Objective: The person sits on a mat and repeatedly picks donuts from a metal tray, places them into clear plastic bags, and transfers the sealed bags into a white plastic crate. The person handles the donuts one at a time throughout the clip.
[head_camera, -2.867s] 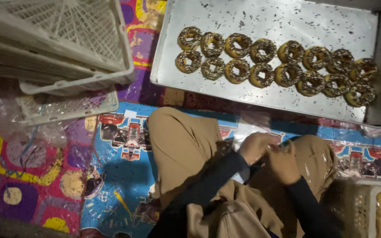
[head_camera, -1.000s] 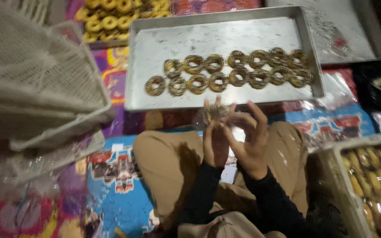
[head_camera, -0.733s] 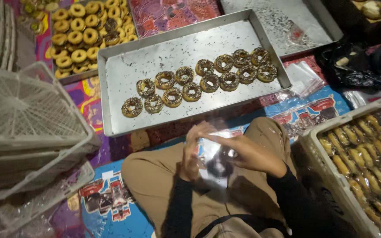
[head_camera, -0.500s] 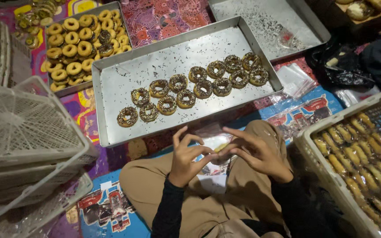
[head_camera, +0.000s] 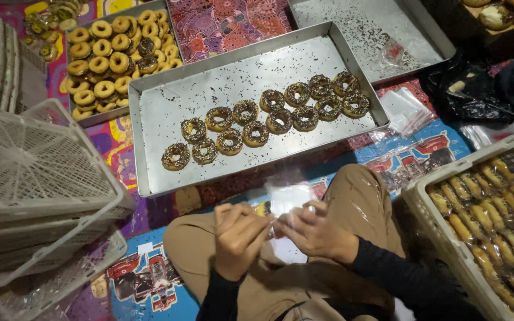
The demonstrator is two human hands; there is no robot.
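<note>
Both hands pinch a clear bag over the lap.
Left hand (head_camera: 237, 238) & right hand (head_camera: 316, 232) clamped on clear plastic bag (head_camera: 287, 205); metal tray (head_camera: 162, 119) w/ sprinkled donuts (head_camera: 267, 116) just ahead.

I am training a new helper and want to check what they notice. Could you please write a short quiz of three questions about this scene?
1. True or false: both hands hold a clear plastic bag over the lap.
2. How many rows do the sprinkled doughnuts form on the nearest metal tray?
3. Which holds wrapped, bagged pastries: A) the white crate at right, B) the stacked white crates at left, C) the far metal tray at upper right?

Key: 1 true, the left hand and right hand pinch it together. 2 two. 3 A.
</note>
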